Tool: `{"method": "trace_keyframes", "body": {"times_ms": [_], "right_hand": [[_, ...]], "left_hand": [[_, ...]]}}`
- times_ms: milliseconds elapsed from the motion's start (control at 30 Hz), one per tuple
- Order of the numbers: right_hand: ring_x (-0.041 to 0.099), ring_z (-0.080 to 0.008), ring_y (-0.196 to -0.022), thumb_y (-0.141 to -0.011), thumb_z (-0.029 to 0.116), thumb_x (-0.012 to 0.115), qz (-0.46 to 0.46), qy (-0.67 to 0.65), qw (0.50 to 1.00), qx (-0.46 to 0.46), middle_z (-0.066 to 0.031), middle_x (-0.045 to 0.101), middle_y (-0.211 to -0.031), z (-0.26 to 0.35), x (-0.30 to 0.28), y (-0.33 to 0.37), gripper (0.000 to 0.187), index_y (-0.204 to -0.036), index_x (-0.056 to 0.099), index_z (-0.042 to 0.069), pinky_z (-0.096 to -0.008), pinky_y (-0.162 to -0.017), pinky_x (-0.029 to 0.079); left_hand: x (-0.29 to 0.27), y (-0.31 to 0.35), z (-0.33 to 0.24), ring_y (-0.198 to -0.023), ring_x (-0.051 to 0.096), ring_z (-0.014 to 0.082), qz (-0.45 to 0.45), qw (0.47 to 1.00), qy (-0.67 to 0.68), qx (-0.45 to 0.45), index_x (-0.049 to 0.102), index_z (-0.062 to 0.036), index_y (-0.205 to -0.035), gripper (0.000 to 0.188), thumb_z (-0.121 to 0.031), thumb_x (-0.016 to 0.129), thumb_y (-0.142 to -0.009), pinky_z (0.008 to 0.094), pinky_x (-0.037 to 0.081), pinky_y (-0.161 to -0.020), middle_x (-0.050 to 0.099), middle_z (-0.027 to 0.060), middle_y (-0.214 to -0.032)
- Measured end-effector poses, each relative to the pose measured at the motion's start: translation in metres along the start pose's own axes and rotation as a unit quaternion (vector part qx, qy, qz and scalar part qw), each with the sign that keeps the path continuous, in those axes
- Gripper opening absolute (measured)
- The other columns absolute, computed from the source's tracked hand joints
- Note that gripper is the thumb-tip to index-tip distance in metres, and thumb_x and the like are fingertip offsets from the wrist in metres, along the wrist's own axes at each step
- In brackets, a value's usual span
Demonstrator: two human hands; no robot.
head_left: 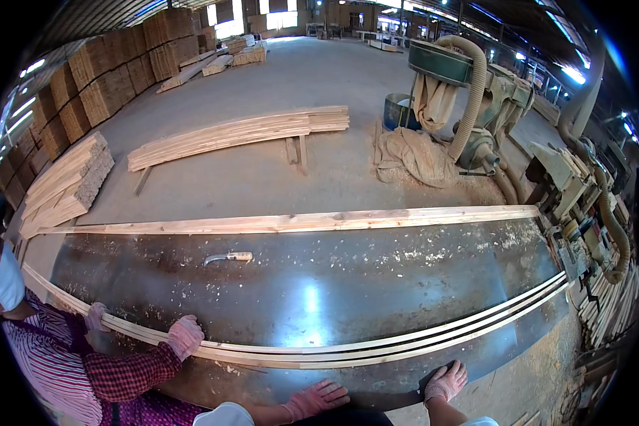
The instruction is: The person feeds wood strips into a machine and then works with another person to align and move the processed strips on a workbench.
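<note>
My left hand (pixel 317 399), in a pinkish work glove, lies on the near edge of a dark metal-topped table (pixel 277 263) with its fingers stretched out, holding nothing. Farther right my right hand (pixel 446 382), gloved alike, rests on the same edge, fingers extended and nothing held. Beyond both hands, apart from them, several long thin wood strips (pixel 376 348) run across the table side by side, gaps between them at the right. At the left a co-worker's gloved hand (pixel 185 336) grips these strips, and that person's other hand (pixel 96 317) touches them farther along.
A small curved tool with a wooden handle (pixel 240 256) lies mid-table among wood chips. Long boards (pixel 298 223) line the far edge. Beyond are a board stack on trestles (pixel 241 135), a dust collector (pixel 440 64) with hose, and stacked lumber (pixel 67 181) at left. Machinery (pixel 568 184) stands right.
</note>
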State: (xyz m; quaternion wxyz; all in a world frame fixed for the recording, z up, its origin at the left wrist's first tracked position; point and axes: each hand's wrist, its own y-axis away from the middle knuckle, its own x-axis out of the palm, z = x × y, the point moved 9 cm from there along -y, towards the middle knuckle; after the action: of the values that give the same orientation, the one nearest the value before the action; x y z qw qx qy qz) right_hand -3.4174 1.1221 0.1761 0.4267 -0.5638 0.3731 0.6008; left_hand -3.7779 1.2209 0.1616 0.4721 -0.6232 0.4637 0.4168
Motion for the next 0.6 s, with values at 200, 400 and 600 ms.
{"method": "trace_keyframes", "body": {"times_ms": [200,400,600], "right_hand": [[0.033,-0.0352,-0.144,-0.096,0.032,0.054,-0.032,-0.002,0.999,-0.016,-0.0165,0.042,-0.151,-0.002,0.003,-0.001,0.054,-0.142,0.041,0.009,-0.0467,-0.122,0.021],[0.033,-0.0351,-0.144,-0.096,0.033,0.054,-0.024,-0.006,1.0,-0.009,-0.0163,0.042,-0.151,-0.003,0.002,-0.001,0.054,-0.142,0.041,0.01,-0.0467,-0.122,0.021],[0.032,-0.035,-0.145,-0.096,0.034,0.054,-0.007,-0.005,1.0,0.004,-0.0162,0.04,-0.153,-0.003,0.003,-0.001,0.055,-0.144,0.041,0.011,-0.0463,-0.122,0.02]], "left_hand": [[-0.002,0.0,-0.001,-0.129,0.052,0.0251,-0.049,0.998,-0.025,0.003,0.047,-0.0195,-0.148,0.063,-0.012,0.054,-0.085,0.0403,0.04,-0.116,0.055,0.0061,-0.139],[-0.011,-0.003,0.0,-0.127,0.055,0.0259,-0.085,0.996,0.009,0.004,0.049,-0.0182,-0.146,0.06,-0.013,0.055,-0.086,0.0418,0.043,-0.113,0.056,0.0067,-0.138],[-0.011,-0.003,0.0,-0.128,0.054,0.0264,-0.043,0.999,0.002,-0.013,0.054,-0.017,-0.14,0.051,-0.015,0.053,-0.089,0.0435,0.042,-0.115,0.057,0.0063,-0.136]]}}
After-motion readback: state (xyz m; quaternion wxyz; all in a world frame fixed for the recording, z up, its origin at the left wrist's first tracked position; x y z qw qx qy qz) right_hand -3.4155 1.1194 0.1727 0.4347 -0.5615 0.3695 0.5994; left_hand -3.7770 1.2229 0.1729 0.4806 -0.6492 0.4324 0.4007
